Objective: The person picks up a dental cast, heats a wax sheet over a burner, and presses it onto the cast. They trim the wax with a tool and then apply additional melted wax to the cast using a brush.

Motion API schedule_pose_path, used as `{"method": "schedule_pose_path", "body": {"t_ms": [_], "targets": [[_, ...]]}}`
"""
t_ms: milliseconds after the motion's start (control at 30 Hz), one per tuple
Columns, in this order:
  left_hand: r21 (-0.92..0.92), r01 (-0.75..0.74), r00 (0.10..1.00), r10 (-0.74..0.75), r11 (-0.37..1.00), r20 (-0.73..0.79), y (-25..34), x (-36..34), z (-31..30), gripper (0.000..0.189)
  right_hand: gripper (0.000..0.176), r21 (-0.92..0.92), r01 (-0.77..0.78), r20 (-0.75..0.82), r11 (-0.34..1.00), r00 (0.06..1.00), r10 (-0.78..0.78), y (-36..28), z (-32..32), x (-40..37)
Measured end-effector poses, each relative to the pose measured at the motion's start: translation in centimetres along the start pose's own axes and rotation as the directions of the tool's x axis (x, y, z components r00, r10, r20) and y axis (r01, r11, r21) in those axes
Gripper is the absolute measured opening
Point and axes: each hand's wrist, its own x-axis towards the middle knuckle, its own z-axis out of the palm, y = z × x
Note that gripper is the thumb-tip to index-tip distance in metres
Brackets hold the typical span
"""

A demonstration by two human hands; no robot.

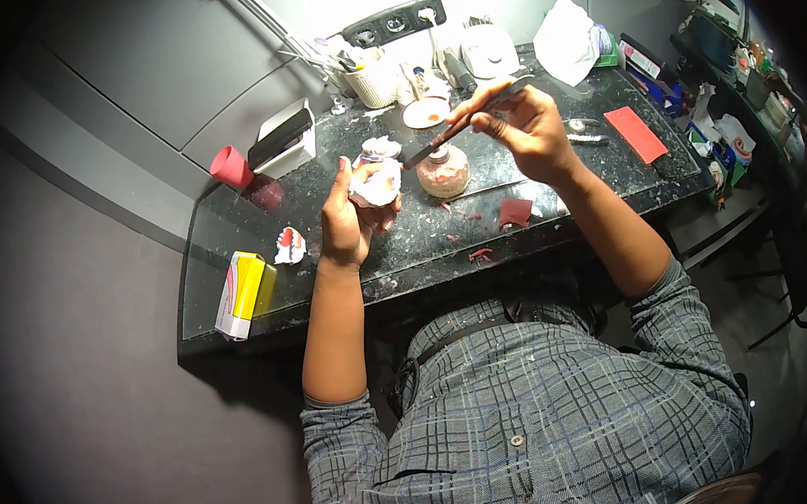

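My left hand (346,220) grips a white plaster dental cast with pink wax (376,185), held up above the dark worktop (421,242). My right hand (527,132) pinches a thin dark metal tool (456,127) that slants down to the left, its tip close to the cast. Just below the tool stands a small round glass burner (443,171). A second white cast (380,147) lies behind the one I hold.
A yellow and white box (243,294) and a cast with red wax (289,246) lie at the left. A red cup (230,166), a white basket (373,81), a power strip (396,20), a red sheet (636,133) and red wax scraps (515,212) surround the work spot.
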Motion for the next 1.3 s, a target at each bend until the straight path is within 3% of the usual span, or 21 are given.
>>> {"method": "schedule_pose_path", "body": {"t_ms": [167,233,500,567,633,700,767,833,1100,1300], "targets": [[0.021,0.018,0.999,-0.017,1.0,-0.047,0.2,-0.2,0.8,0.071,0.014,0.007,0.072,0.066,0.997,0.995,-0.072,0.6,1.4,-0.1],[0.03,0.023,0.999,-0.022,0.999,-0.042,0.2,-0.1,0.6,0.071,0.015,0.101,0.085,0.085,0.991,0.992,-0.094,0.7,1.7,-0.2],[0.054,0.023,0.999,-0.021,0.998,-0.03,0.2,-0.2,0.7,0.074,0.019,-0.02,0.046,0.175,0.999,0.984,-0.042,-0.1,1.7,-0.2],[0.057,0.042,0.998,-0.04,0.997,-0.041,0.2,-0.2,0.7,0.075,0.015,-0.036,0.126,0.095,0.991,0.988,-0.122,0.3,1.3,-0.1],[0.057,0.039,0.999,-0.037,0.998,-0.035,0.1,-0.1,0.5,0.076,0.011,-0.126,0.106,-0.033,0.986,0.993,-0.111,-0.2,0.6,0.4],[0.056,0.036,0.999,-0.034,0.998,-0.028,0.1,-0.1,0.4,0.077,0.008,-0.109,-0.073,-0.241,0.991,0.969,0.044,0.1,-0.3,0.5],[0.054,0.047,0.999,-0.047,0.997,-0.015,0.2,-0.1,0.4,0.079,0.008,-0.112,-0.102,-0.28,0.989,0.958,0.067,0.4,-1.1,0.8],[0.053,0.054,0.998,-0.053,0.997,-0.022,0.4,-0.2,0.7,0.08,0.009,-0.154,-0.225,-0.382,0.962,0.912,0.153,0.8,-1.5,0.8],[0.054,0.057,0.998,-0.055,0.997,-0.023,0.4,-0.1,0.7,0.082,0.012,-0.154,-0.209,-0.39,0.966,0.911,0.135,0.7,-1.6,0.8],[0.071,0.048,0.999,-0.046,0.996,-0.027,0.2,-0.1,0.4,0.086,0.017,-0.003,-0.332,-0.343,0.943,0.886,0.311,2.0,-3.0,0.5]]}}
